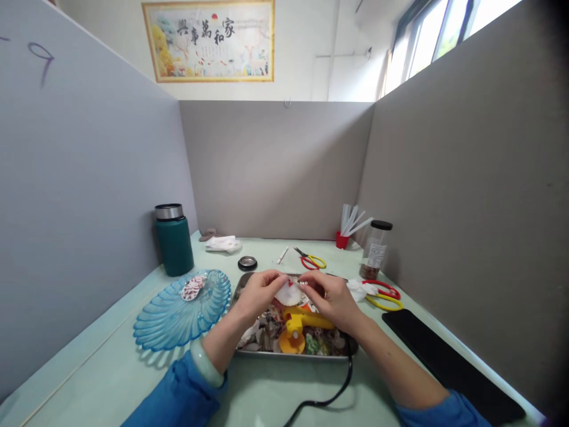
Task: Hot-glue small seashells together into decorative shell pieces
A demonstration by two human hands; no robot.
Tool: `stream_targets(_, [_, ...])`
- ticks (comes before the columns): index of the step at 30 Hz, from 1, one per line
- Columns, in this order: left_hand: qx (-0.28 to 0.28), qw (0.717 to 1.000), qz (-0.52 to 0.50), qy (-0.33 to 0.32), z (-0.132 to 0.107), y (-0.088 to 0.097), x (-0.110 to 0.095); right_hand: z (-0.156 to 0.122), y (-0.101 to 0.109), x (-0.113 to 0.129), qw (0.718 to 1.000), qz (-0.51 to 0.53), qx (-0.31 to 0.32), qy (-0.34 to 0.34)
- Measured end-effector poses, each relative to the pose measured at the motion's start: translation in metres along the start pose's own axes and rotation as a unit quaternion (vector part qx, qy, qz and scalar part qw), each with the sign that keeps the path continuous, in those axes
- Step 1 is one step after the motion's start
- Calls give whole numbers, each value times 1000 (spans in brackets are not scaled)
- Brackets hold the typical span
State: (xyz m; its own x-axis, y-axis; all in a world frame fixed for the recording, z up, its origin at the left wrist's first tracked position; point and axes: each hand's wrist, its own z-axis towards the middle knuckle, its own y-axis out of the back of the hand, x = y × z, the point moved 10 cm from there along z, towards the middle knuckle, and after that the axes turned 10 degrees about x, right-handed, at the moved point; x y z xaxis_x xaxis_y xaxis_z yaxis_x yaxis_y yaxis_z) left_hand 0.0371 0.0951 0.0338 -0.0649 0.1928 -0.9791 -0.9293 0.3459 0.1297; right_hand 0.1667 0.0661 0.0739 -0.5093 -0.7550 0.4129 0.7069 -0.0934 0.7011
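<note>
My left hand (263, 289) pinches the edge of a white shell (288, 295) that bears a small red spot near its top. On the shell's other side, my right hand (329, 295) is closed, its thumb and forefinger together on something small and shiny that I cannot make out. Both hands are above a metal tray (293, 357) filled with shells and stones. Lying across the tray below the hands is a yellow glue gun (306, 321), its black cord (342, 385) running over the front rim. An orange round piece (292, 342) is at its lower end.
Left of the tray are a blue scalloped plate (178, 320) with a speckled shell (194, 287) and a green flask (173, 246). Behind are scissors (313, 261) and a round lid (248, 263). To the right stand a jar (376, 252), more scissors (386, 295) and a black slab (444, 362).
</note>
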Motion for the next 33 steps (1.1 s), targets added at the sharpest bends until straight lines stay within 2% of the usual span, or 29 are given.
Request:
stream_targets(14, [10, 1000, 16, 21, 0, -1, 2, -1, -4, -3, 1000, -11, 16, -5])
stream_targets(23, [12, 999, 49, 13, 0, 1, 6, -1, -7, -4, 999, -25, 27, 0])
stream_targets(33, [12, 999, 25, 30, 0, 0, 10, -1, -10, -2, 999, -33, 33, 15])
